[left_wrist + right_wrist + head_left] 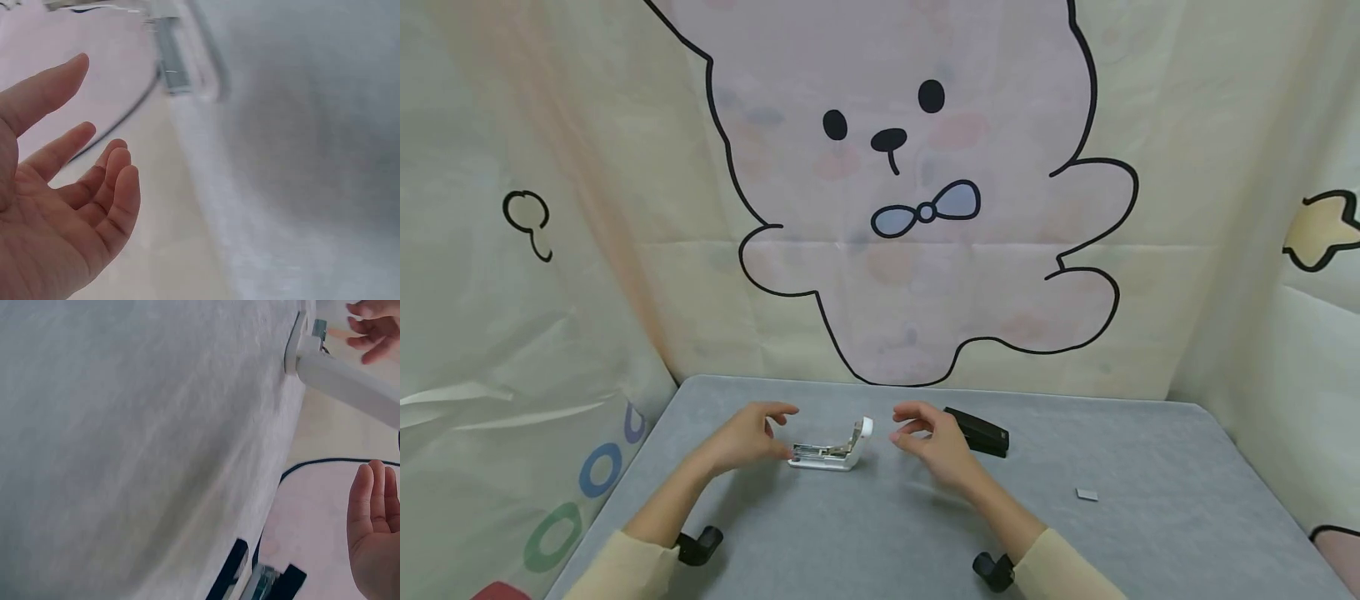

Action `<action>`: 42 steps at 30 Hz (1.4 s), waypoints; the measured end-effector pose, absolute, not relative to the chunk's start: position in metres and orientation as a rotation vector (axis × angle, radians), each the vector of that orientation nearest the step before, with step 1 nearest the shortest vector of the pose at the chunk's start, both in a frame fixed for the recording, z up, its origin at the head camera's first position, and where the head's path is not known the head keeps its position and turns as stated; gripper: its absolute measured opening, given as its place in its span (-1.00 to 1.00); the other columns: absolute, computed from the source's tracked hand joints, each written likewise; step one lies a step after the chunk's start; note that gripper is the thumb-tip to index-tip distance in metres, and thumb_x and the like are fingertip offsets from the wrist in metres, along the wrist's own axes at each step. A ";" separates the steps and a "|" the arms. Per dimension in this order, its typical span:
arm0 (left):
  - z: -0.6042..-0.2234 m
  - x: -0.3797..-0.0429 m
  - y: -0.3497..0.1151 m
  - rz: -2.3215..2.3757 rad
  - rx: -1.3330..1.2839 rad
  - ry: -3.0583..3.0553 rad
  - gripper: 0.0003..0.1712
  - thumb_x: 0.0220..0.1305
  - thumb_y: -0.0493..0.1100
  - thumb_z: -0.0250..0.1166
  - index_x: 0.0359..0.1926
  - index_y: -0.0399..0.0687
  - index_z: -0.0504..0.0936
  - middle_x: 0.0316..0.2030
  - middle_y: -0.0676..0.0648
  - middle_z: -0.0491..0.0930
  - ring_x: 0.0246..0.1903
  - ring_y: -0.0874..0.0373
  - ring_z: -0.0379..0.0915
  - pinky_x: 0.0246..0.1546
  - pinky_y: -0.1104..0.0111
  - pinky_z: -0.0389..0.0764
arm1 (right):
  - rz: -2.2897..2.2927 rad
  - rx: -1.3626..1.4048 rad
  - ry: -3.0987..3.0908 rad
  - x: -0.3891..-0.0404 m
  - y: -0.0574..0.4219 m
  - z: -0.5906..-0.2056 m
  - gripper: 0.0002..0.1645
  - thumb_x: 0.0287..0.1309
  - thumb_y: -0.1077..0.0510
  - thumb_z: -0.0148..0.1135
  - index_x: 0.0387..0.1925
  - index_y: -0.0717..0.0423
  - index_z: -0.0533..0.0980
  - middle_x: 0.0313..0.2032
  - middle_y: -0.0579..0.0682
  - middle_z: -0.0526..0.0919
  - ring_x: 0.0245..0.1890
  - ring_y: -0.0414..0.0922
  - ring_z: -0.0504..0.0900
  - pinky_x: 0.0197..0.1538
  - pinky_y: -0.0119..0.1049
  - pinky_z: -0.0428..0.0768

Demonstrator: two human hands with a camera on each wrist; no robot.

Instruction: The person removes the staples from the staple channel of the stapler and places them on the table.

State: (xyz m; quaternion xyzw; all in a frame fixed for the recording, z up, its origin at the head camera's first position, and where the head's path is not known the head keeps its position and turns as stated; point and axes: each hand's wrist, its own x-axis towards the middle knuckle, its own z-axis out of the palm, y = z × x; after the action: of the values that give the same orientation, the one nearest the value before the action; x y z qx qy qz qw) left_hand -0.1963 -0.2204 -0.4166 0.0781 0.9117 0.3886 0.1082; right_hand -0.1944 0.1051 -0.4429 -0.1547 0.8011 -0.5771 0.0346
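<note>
A white stapler (825,464) stands on the table with its top arm swung up, its metal staple channel bare. At its left end hovers my left hand (741,442), fingers loosely bent and holding nothing; in the left wrist view a gap shows between this hand (75,206) and the stapler (201,56). To the stapler's right is my right hand (938,443), raised with relaxed fingers and nothing in them. Just beyond it lies a black stapler (985,435), partly covered by the hand. The right wrist view shows the white stapler's raised arm (350,390) from its hinge side.
A small grey block, perhaps a strip of staples (1086,494), lies on the right part of the grey cloth-covered table (1165,467). Behind the table hangs a pale curtain (1150,333) with a cartoon bear. Another curtain side (512,350) borders the left edge.
</note>
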 end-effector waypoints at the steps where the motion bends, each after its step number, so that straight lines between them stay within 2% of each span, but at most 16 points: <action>1: -0.412 -0.195 -0.220 1.164 0.248 2.680 -0.22 0.03 -0.29 0.63 0.33 -0.16 0.60 0.09 -0.26 0.60 -0.24 -0.01 0.44 -0.34 0.21 0.49 | -1.775 -0.483 2.469 -0.194 0.109 -0.442 -0.57 0.32 0.19 0.42 0.18 0.18 0.60 0.08 0.14 0.69 -0.02 -0.03 0.68 -0.05 -0.23 0.62; 7: -0.393 -0.184 -0.212 1.198 0.378 2.771 -0.28 0.22 -0.13 0.56 0.38 -0.13 0.56 0.16 -0.17 0.57 0.01 -0.11 0.46 -0.18 0.16 0.52 | -1.789 -0.519 2.487 -0.186 0.133 -0.433 -0.54 0.37 0.15 0.37 0.24 0.20 0.57 0.12 0.12 0.68 0.04 -0.02 0.66 0.02 -0.25 0.58; 14: -0.385 -0.166 -0.190 1.325 0.466 2.936 -0.34 0.33 -0.12 0.49 0.40 -0.09 0.54 0.25 -0.07 0.56 0.04 0.02 0.48 0.11 -0.05 0.49 | -1.846 -0.626 2.554 -0.177 0.168 -0.429 -0.59 0.40 0.21 0.32 0.21 0.28 0.57 0.07 0.16 0.69 0.01 -0.13 0.65 0.04 -0.30 0.61; 17: -0.383 -0.157 -0.177 1.423 0.480 2.979 -0.34 0.31 -0.14 0.51 0.39 -0.05 0.55 0.22 -0.03 0.56 0.07 0.04 0.47 0.08 -0.04 0.49 | -1.862 -0.693 2.608 -0.175 0.184 -0.428 -0.61 0.39 0.27 0.29 0.19 0.30 0.57 0.05 0.20 0.69 0.00 -0.15 0.65 0.00 -0.34 0.62; 21: -0.380 -0.147 -0.162 1.528 0.540 3.006 -0.33 0.27 -0.17 0.53 0.38 0.00 0.56 0.20 0.06 0.55 0.12 0.07 0.45 0.01 0.02 0.53 | -1.846 -0.740 2.705 -0.172 0.205 -0.428 -0.62 0.37 0.32 0.28 0.18 0.29 0.58 0.07 0.14 0.69 0.01 -0.17 0.66 -0.01 -0.40 0.60; 23: -0.379 -0.142 -0.155 1.552 0.597 3.015 -0.32 0.26 -0.18 0.54 0.38 0.02 0.56 0.22 0.09 0.53 0.14 0.05 0.45 0.00 0.04 0.55 | -1.836 -0.743 2.744 -0.172 0.215 -0.430 -0.62 0.36 0.33 0.28 0.18 0.27 0.58 0.07 0.04 0.69 0.02 -0.18 0.66 0.00 -0.43 0.59; 27: -0.377 -0.133 -0.137 1.599 0.678 2.992 -0.31 0.26 -0.18 0.54 0.40 0.08 0.55 0.28 0.14 0.48 0.24 0.06 0.39 -0.16 0.22 0.64 | -1.796 -0.703 2.796 -0.171 0.233 -0.434 -0.61 0.37 0.32 0.29 0.20 0.23 0.58 0.10 -0.10 0.67 0.04 -0.27 0.63 0.02 -0.48 0.57; 30: -0.376 -0.129 -0.123 1.591 0.748 2.994 -0.30 0.25 -0.17 0.55 0.39 0.08 0.55 0.30 0.15 0.48 0.30 0.09 0.36 -0.03 0.20 0.65 | -1.760 -0.676 2.836 -0.170 0.243 -0.437 -0.57 0.37 0.33 0.30 0.24 0.21 0.57 0.12 -0.16 0.65 0.05 -0.33 0.60 0.02 -0.51 0.55; 33: -0.377 -0.128 -0.108 1.556 0.827 2.988 -0.29 0.26 -0.13 0.54 0.41 0.05 0.54 0.33 0.14 0.48 0.35 0.12 0.36 0.22 0.01 0.51 | -1.729 -0.648 2.877 -0.169 0.251 -0.440 -0.52 0.35 0.34 0.31 0.28 0.21 0.55 0.13 -0.23 0.63 0.07 -0.34 0.60 0.01 -0.54 0.54; 36: -0.380 -0.127 -0.094 1.545 0.849 2.921 -0.26 0.29 -0.09 0.52 0.46 0.06 0.49 0.40 0.13 0.43 0.42 0.12 0.31 0.33 -0.06 0.41 | -1.683 -0.598 2.909 -0.169 0.256 -0.443 -0.47 0.35 0.32 0.33 0.33 0.19 0.52 0.17 -0.17 0.62 0.09 -0.35 0.59 0.00 -0.54 0.54; 39: -0.385 -0.128 -0.081 1.542 0.824 2.843 -0.22 0.32 -0.05 0.49 0.51 0.14 0.43 0.45 0.16 0.37 0.47 0.14 0.24 0.36 -0.07 0.38 | -1.652 -0.537 2.906 -0.170 0.260 -0.446 -0.42 0.36 0.29 0.33 0.38 0.20 0.48 0.24 0.00 0.60 0.11 -0.41 0.57 0.00 -0.55 0.54; 42: -0.392 -0.133 -0.070 1.538 0.791 2.776 -0.20 0.35 0.00 0.46 0.55 0.24 0.36 0.49 0.18 0.32 0.49 0.14 0.20 0.38 -0.13 0.31 | -1.628 -0.479 2.879 -0.173 0.264 -0.449 -0.37 0.38 0.26 0.33 0.42 0.23 0.43 0.30 0.16 0.56 0.17 -0.33 0.57 0.05 -0.56 0.53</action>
State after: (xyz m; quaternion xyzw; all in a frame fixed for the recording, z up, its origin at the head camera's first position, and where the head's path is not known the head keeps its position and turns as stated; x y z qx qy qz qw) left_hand -0.1325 -0.0696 -0.3919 0.2412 0.8470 0.4692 -0.0646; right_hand -0.1733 0.2644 -0.4492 -0.1425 0.8571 -0.4848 -0.1002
